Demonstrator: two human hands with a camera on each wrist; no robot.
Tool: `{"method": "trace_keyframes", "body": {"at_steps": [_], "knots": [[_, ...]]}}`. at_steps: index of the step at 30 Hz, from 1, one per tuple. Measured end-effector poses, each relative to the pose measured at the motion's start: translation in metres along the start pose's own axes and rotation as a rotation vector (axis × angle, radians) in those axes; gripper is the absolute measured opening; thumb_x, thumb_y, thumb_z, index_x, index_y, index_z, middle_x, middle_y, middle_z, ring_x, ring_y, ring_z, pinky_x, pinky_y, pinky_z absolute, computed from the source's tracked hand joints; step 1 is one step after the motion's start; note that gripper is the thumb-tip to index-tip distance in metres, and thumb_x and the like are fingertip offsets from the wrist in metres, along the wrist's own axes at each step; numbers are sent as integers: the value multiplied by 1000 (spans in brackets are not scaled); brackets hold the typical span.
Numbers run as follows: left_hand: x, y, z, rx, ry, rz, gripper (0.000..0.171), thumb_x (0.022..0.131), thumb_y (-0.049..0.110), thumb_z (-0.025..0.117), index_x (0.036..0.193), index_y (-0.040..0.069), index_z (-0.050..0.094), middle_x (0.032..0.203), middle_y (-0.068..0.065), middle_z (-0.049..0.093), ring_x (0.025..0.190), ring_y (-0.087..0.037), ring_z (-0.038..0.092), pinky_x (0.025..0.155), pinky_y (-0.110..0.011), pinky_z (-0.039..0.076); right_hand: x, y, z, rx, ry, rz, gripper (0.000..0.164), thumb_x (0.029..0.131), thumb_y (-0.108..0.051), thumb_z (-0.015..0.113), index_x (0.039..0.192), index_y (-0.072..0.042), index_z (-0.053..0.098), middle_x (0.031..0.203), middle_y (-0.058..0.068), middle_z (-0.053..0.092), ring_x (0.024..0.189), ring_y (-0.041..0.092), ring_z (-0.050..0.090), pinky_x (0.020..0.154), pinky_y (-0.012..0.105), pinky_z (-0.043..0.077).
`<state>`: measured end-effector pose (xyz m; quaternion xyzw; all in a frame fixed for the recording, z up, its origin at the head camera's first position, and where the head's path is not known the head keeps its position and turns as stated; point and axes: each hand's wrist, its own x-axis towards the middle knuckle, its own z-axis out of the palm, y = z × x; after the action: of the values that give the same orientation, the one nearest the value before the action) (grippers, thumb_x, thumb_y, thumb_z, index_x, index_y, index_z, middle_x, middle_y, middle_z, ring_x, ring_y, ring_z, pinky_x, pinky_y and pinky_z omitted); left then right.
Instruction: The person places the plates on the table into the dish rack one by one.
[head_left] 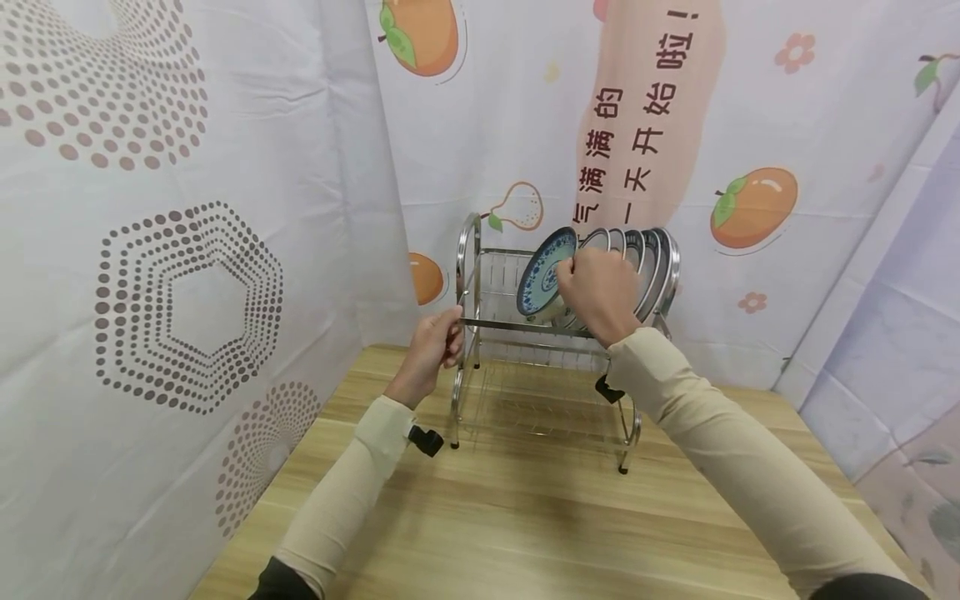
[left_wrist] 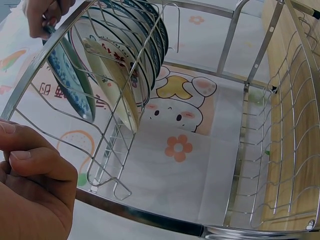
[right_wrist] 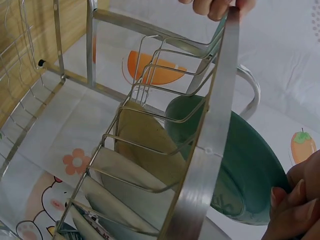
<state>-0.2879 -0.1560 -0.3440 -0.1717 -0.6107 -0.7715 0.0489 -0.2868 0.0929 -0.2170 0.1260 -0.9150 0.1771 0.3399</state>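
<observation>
A metal two-tier dish rack (head_left: 540, 327) stands on the table. My left hand (head_left: 437, 346) grips the left end of its upper front rail; the same hand (left_wrist: 37, 182) fills the lower left of the left wrist view. With curled fingers, my right hand (head_left: 600, 287) holds a plate (head_left: 547, 279) with a blue floral pattern by its edge, tilted at the upper tier. The plate's green underside (right_wrist: 250, 170) shows in the right wrist view. Several other plates (left_wrist: 142, 45) stand upright between the wires on the right; my right hand partly hides them in the head view.
The rack's lower wire tier (head_left: 540, 408) sits below the plates. Wood-grain tabletop (head_left: 510, 525) extends in front of the rack. Printed curtains (head_left: 480, 125) hang close behind it and along both sides.
</observation>
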Motion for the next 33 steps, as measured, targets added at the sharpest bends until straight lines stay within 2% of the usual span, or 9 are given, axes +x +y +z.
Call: {"method": "trace_keyframes", "body": {"at_steps": [5, 10, 13, 21, 27, 33], "knots": [[-1, 1, 0, 6, -6, 9, 48, 108, 37, 53, 71, 10, 41, 56, 0, 40, 45, -11, 34, 43, -22, 30, 4, -4, 9, -50, -2, -32, 37, 90, -12, 44, 54, -16, 37, 51, -1, 30, 50, 22, 33, 45, 38, 29], [-2, 1, 0, 11, 6, 9, 48, 108, 37, 53, 70, 10, 41, 56, 0, 40, 44, -11, 34, 43, -22, 31, 6, -7, 18, -90, -29, -30, 40, 94, -16, 44, 54, -15, 40, 51, 2, 36, 51, 24, 39, 45, 41, 34], [-2, 1, 0, 11, 4, 9, 49, 108, 37, 53, 70, 10, 40, 56, -1, 40, 44, -11, 34, 43, -21, 31, 6, -9, 23, -104, -47, -35, 40, 95, -15, 43, 55, -14, 42, 51, 2, 37, 50, 23, 38, 45, 41, 35], [-2, 1, 1, 20, -7, 11, 50, 108, 39, 53, 71, 9, 40, 56, -1, 40, 44, -11, 34, 44, -23, 30, 8, -10, 37, -159, -58, -68, 43, 97, -12, 47, 55, -15, 39, 53, 0, 31, 49, 22, 36, 45, 41, 34], [-2, 0, 2, 33, -11, 8, 50, 108, 40, 52, 71, 9, 40, 57, 0, 40, 45, -12, 34, 44, -23, 30, 8, -10, 43, -201, -110, -54, 44, 98, -11, 46, 56, -16, 38, 54, 2, 35, 52, 22, 40, 43, 39, 35], [0, -1, -1, 29, -11, 12, 51, 108, 42, 52, 71, 9, 39, 56, -1, 40, 45, -12, 34, 45, -24, 29, 10, -14, 41, -250, -183, -78, 43, 97, -6, 43, 55, -17, 34, 53, -1, 30, 51, 19, 34, 43, 36, 33]]}}
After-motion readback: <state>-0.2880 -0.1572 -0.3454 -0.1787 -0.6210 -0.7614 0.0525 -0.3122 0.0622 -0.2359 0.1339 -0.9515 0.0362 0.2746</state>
